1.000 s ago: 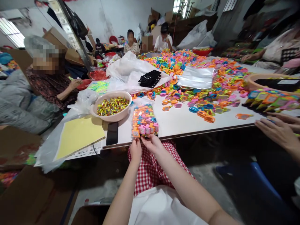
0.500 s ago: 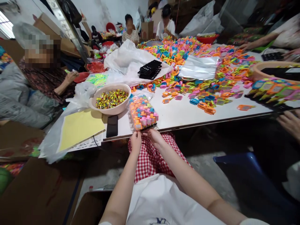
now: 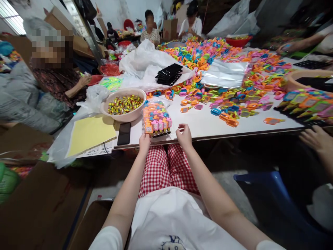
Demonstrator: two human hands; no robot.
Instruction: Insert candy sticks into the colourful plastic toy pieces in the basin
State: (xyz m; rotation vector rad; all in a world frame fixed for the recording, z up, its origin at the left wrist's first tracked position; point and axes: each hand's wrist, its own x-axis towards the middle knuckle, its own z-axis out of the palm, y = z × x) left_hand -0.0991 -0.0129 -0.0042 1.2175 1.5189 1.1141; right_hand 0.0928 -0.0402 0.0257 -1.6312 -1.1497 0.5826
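Note:
A clear plastic bag (image 3: 156,118), packed with orange, pink and blue plastic pieces that look like toy watches, lies at the table's front edge. Along its near end runs a black holder strip (image 3: 161,134). My left hand (image 3: 145,142) pinches the bag's near left corner, thumb and fingers closed on the film. To the right of the bag, my right hand (image 3: 184,136) is raised over the table edge. Its fingers are loosely bent and apart, with nothing seen in them, and it does not touch the bag.
Left of the bag are a pink bowl (image 3: 124,116) of small yellow-and-red pieces, a black phone (image 3: 124,134) and a yellow sheet (image 3: 91,135). Behind lie black trays (image 3: 169,74) and a heap of watch-like pieces (image 3: 208,52). A co-worker's hand (image 3: 316,137) is at right.
My right hand has come off the bag and moved right and up. My left hand has shifted to the bag's left corner. The bag's near end now sits slightly farther back on the table.

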